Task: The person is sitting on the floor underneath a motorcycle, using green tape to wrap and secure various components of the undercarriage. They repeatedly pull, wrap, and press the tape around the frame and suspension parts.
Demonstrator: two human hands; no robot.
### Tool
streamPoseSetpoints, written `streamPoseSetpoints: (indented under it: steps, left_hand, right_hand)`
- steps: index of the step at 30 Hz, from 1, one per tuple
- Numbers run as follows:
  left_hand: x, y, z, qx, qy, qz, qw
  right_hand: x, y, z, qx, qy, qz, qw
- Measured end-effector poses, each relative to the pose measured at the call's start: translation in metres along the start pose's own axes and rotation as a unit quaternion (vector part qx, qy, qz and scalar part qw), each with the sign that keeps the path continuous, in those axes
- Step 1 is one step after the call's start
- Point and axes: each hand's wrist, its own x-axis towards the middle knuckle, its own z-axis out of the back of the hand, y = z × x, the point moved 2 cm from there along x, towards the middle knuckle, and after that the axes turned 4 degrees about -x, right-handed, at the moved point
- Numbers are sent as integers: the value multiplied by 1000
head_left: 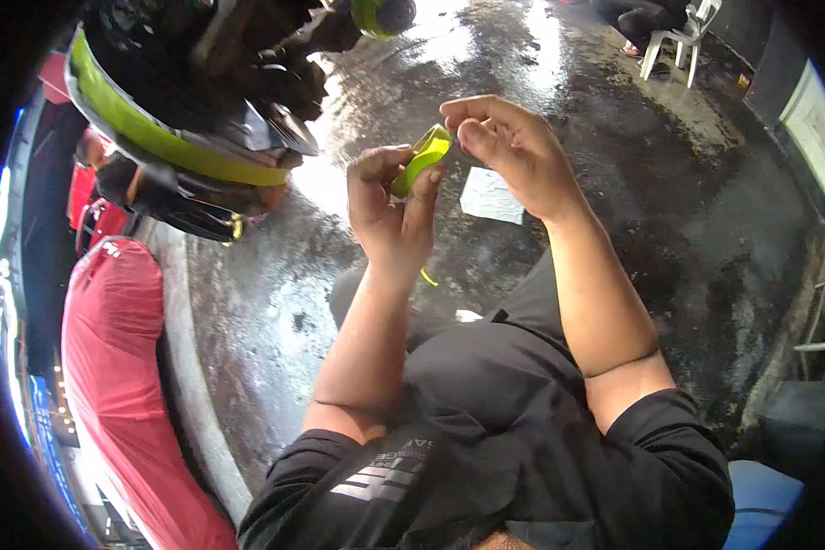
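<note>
Between the thumb and fingers of my left hand (382, 206) is a bright yellow-green loop of strip (423, 168), which looks like a roll of tape. It is held tilted, and its paler inner side shows near the top. Just right of the loop, my right hand (515, 158) is raised with loosely curved fingers and the thumb a little apart from them. No held thing shows in that hand. Below my left wrist, a thin yellow-green piece (428, 277) shows against the dark floor; whether it joins the loop is hidden.
A motorcycle wheel (156, 137) with a yellow-green rim stands close at the upper left. White paper (492, 195) lies on the wet, stained floor (669, 229). A red cover (110, 348) drapes a long shape at left. A person sits on a white chair (683, 44) at the far right.
</note>
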Motion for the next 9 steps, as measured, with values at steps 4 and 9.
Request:
streamPoseSetpoints:
  steps: [4, 9]
  left_hand:
    - [-3, 8, -8, 8, 14, -8, 1000]
    - [34, -13, 2, 183, 142, -127, 964]
  right_hand:
    - [-10, 19, -2, -65, -22, 44, 997]
    - [11, 49, -2, -246, -65, 120, 960]
